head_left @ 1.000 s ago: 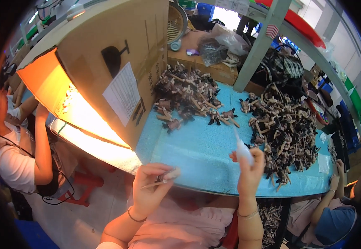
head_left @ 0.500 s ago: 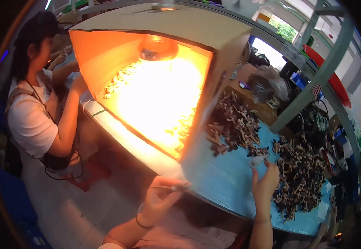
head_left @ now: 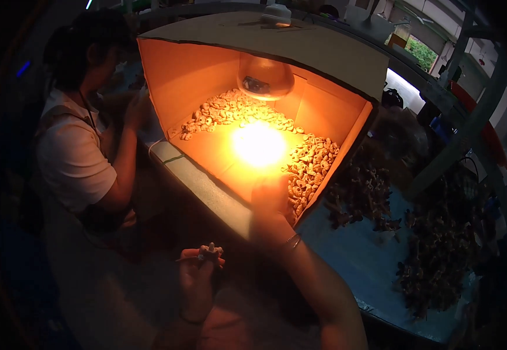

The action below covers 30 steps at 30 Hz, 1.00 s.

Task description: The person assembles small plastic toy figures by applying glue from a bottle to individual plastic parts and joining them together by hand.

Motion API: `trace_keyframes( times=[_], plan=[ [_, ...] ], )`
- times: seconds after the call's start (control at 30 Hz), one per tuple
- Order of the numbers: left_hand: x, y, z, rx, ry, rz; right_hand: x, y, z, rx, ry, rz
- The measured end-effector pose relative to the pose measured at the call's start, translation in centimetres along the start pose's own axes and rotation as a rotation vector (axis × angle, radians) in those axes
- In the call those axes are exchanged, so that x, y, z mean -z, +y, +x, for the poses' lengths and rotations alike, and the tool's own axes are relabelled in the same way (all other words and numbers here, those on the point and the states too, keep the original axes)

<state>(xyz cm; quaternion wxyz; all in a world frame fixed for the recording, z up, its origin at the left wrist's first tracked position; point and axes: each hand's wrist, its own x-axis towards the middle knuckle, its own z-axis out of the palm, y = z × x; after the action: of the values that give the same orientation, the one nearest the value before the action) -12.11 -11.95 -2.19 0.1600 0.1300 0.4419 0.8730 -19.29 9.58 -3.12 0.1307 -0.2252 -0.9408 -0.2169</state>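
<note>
Lamplit cardboard box [head_left: 177, 76] fills the upper centre; left hand [head_left: 197, 284] pinches a small figure [head_left: 211, 252], lower centre-left; right hand [head_left: 272, 195] beside brown pieces [head_left: 310, 166], grip untellable in glare; likely a picking step, calling for fingertip precision.

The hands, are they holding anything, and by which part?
The left hand pinches a small figure around its lower part, its pale tip poking up. The right hand is by small pieces; glare and blur hide whether it holds anything.

Tan pieces [head_left: 317, 160], orange carton interior [head_left: 183, 76], blue tabletop [head_left: 350, 254]
</note>
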Motion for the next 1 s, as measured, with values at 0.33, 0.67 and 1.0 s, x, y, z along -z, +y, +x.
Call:
trace_keyframes(
  times=[0.33, 0.67, 1.0],
  plan=[
    [-1.5, -0.6, 0.5, 0.099, -0.059, -0.159, 7.8, 2.0, -7.5, 0.177, 0.281, 1.174],
    [-7.3, -4.3, -2.7, 0.441, -0.522, -0.213, 10.0, 14.0, -19.5, -0.243, 0.025, 1.502],
    [-12.9, -7.1, -6.0, 0.768, -0.658, -0.227, 10.1, 18.2, -24.1, -0.273, 0.335, 1.401]
  ],
)
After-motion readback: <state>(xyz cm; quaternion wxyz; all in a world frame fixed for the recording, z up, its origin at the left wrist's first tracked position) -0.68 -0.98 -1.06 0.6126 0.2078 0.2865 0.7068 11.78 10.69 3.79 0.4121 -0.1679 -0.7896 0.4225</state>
